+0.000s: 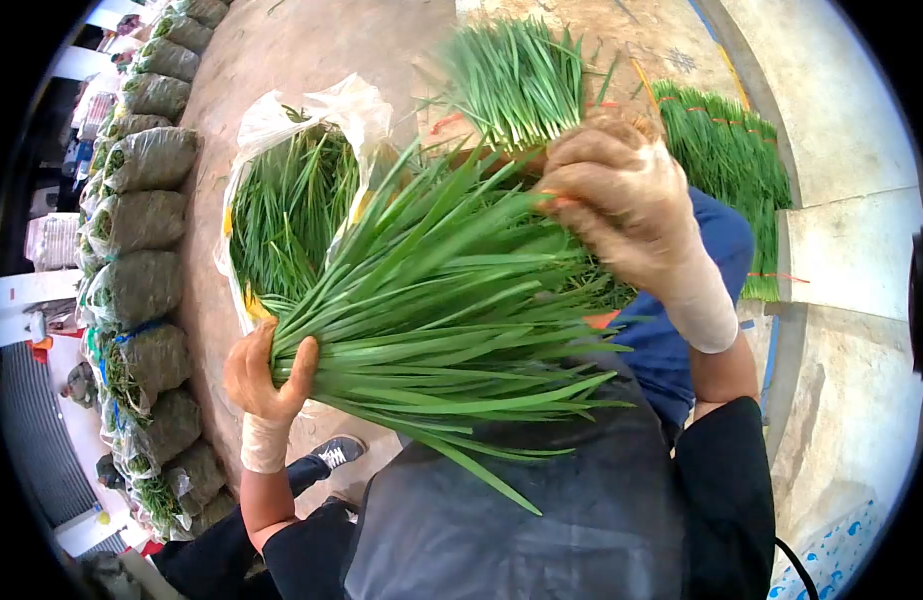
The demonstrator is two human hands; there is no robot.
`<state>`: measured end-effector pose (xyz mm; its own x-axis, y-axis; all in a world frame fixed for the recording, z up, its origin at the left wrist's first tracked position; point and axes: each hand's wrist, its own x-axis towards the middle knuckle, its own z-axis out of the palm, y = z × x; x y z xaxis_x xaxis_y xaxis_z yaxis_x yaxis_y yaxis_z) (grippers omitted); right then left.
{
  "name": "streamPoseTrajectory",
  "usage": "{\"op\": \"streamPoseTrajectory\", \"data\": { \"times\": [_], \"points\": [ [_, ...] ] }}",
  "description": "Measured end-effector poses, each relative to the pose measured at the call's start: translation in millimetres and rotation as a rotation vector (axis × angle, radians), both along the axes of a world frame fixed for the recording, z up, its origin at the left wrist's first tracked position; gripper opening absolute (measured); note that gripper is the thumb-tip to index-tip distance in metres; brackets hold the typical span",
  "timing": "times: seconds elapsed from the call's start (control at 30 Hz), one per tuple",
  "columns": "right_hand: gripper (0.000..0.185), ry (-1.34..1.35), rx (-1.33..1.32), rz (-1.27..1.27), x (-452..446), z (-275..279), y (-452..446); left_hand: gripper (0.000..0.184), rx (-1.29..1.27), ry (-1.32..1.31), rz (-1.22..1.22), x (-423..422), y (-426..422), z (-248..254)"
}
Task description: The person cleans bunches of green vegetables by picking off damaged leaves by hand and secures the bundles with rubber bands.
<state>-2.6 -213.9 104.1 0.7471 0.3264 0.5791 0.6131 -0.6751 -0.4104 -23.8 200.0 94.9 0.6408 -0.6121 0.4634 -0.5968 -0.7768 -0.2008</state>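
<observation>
A large bunch of long green leaves (pixel 442 310) fans out to the right across my lap. My left hand (pixel 267 375), in a thin glove, is wrapped round the bunch at its gathered left end. Over the bunch's upper right part is my right hand (pixel 617 195), gloved too, with its fingers pinched on the tip of a leaf near something orange. The right hand is slightly blurred. Just above it, a pile of cut green stalks (pixel 517 85) lies with its pale ends toward me.
An open plastic bag (pixel 367 100) of greens stands at the upper left. Bundles with red ties (pixel 722 150) lie at the right. Stuffed sacks (pixel 147 285) line the left side. A shoe (pixel 340 452) is on the floor below my left hand.
</observation>
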Motion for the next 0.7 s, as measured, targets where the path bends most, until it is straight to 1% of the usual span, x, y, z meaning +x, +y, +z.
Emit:
{"op": "streamPoseTrajectory", "data": {
  "times": [0.03, 0.1, 0.17, 0.23, 0.27, 0.3, 0.37, 0.4, 0.43, 0.5, 0.53, 0.57, 0.6, 0.63, 0.67, 0.7],
  "points": [
    [0.016, 0.056, 0.199, 0.053, 1, -3, -2, 0.048, 0.005, -0.005, 0.011, 0, -1, 0],
    [0.018, 0.127, 0.674, -0.073, -6, -4, -5, 0.050, -0.126, 0.083, 0.025, -5, -8, -1],
    [0.021, 0.380, 0.638, -0.127, -7, -17, -26, 0.054, -0.066, 0.054, 0.022, -6, -10, 0],
    [0.022, 0.314, 0.167, -0.154, -3, -32, -30, 0.055, -0.075, 0.053, -0.007, -2, -10, -2],
    [0.022, 0.188, -0.033, -0.151, -2, -36, -32, 0.055, -0.074, 0.052, -0.002, 1, -12, -2],
    [0.022, 0.188, -0.036, -0.146, -2, -31, -21, 0.056, -0.053, 0.027, -0.016, 2, -16, -1],
    [0.020, 0.224, 0.631, -0.311, -7, -10, 7, 0.057, -0.035, 0.014, -0.028, 4, -19, -2],
    [0.013, 0.154, 0.542, -0.217, -3, -2, 3, 0.056, -0.004, 0.005, -0.048, 5, -19, -2],
    [0.013, 0.158, 0.542, -0.224, 1, 9, 3, 0.056, 0.029, -0.003, -0.074, 6, -19, -2],
    [0.012, 0.062, 0.158, 0.037, 9, 25, 0, 0.054, 0.005, 0.021, -0.083, 8, -16, -5],
    [0.016, 0.091, 0.291, 0.123, 16, 19, -7, 0.052, -0.018, 0.039, -0.077, 10, -12, -8],
    [0.016, 0.089, 0.281, 0.108, 14, 18, -9, 0.051, -0.040, 0.053, -0.061, 11, -10, -12],
    [0.017, 0.164, 0.506, 0.042, 14, 17, -8, 0.047, -0.022, 0.039, -0.050, 11, -7, -15],
    [0.020, 0.148, 0.583, -0.042, 17, 11, -8, 0.047, -0.022, 0.034, -0.051, 12, -7, -20],
    [0.022, 0.132, 0.662, -0.122, 20, 6, -7, 0.045, -0.112, 0.099, -0.016, 13, -9, -27],
    [0.022, 0.122, 0.664, -0.103, 21, -6, -12, 0.043, -0.203, 0.156, 0.023, 13, -15, -29]
  ]
}}
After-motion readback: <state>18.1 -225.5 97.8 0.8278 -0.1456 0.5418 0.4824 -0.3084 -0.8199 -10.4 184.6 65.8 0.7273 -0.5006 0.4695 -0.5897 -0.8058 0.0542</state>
